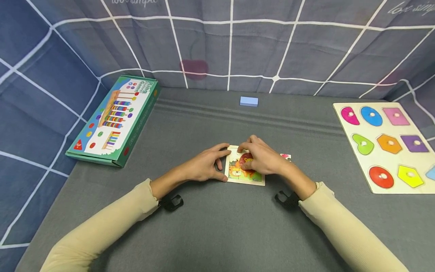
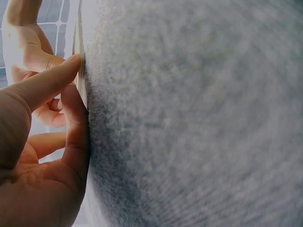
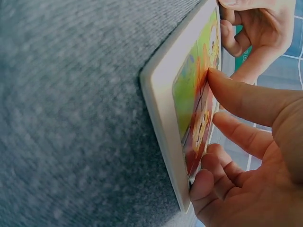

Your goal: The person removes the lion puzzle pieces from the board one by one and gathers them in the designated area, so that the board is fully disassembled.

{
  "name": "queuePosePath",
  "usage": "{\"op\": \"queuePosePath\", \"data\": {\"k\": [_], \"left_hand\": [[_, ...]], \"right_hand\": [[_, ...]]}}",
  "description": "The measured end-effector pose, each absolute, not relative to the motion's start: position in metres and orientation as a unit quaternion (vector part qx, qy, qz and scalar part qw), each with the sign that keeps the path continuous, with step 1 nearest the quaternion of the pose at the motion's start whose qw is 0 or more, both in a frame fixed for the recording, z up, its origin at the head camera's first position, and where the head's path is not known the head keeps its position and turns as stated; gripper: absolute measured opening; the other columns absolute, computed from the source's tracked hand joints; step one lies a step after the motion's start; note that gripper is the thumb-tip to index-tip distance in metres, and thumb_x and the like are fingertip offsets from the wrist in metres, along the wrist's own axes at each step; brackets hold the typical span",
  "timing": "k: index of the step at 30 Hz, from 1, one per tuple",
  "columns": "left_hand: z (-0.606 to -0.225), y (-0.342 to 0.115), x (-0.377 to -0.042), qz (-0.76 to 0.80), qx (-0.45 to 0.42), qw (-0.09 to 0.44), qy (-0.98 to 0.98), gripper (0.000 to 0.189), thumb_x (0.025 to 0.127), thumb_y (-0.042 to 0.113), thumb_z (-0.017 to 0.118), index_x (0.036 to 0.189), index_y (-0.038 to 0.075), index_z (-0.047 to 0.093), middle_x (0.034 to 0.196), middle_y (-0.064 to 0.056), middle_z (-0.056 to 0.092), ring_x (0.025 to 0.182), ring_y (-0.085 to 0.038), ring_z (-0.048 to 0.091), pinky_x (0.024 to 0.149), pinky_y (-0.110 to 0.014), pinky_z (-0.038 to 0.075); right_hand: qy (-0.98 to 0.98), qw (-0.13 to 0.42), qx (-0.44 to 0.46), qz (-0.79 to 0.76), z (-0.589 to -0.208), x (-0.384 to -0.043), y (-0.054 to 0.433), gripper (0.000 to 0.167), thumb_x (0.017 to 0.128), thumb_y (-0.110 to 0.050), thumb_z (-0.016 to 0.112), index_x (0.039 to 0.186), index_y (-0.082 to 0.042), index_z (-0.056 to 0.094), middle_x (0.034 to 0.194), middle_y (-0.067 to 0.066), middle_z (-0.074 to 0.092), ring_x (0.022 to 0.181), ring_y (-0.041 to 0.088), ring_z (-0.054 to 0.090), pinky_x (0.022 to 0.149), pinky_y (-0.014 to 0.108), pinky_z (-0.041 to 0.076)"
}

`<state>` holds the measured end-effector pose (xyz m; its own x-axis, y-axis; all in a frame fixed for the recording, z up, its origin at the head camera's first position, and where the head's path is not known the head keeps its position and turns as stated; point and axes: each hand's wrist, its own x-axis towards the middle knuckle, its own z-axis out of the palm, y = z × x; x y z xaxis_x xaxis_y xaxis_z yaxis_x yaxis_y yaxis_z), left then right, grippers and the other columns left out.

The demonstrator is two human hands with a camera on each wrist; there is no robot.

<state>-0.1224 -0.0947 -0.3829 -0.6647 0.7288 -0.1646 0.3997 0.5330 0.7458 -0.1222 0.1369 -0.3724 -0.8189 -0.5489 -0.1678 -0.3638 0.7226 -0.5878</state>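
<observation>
A hanging cloth backdrop (image 1: 217,45), dark blue-grey with white grid lines and a dull red blotch, closes off the far and left sides. In front of it spreads the desk (image 1: 210,234), covered in plain grey fabric. Two cream sleeves (image 1: 102,228) reach in from the near corners, each ending in a black band (image 1: 172,203) at the wrist.

At the left lies a green box (image 1: 113,117), its lid printed with coloured rings on rods. At the right, cut off by the picture's edge, is a pale shape board (image 1: 391,160) bearing bright knobbed pieces in three rows.

Midway between them, flat on the desk, sits a small framed picture puzzle (image 1: 248,182) with a hand at either side. The left hand (image 1: 205,165) has thumb and forefinger spread wide, touching the frame's left edge. The right hand (image 1: 263,156) is arched over the puzzle, its thumb and bent fingers down on the picture around a red-maned lion (image 3: 201,125); whether they pinch a piece or only press cannot be told.

Beyond the hands, near the backdrop, lies a light blue block (image 1: 249,101). Smallest is a printed scrap (image 1: 287,156), pink and white, mostly hidden by the right wrist.
</observation>
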Motion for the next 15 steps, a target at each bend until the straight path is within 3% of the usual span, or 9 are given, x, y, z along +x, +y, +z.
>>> {"op": "queuePosePath", "data": {"k": [15], "left_hand": [[-0.3822,-0.0943,-0.1225,0.349,0.334,0.237,0.843,0.083,0.079,0.017,0.085,0.147,-0.003,0.042,0.158,-0.016,0.025,0.082,-0.006,0.058,0.071,-0.023,0.049]], "right_hand": [[0.912,0.157,-0.241,-0.293,-0.3737,-0.1200,0.1371,0.039,0.085,-0.013,0.079,0.119,-0.002,0.064,0.113,0.015,0.051,0.097,0.028,0.045,0.082,0.043,0.040]]}}
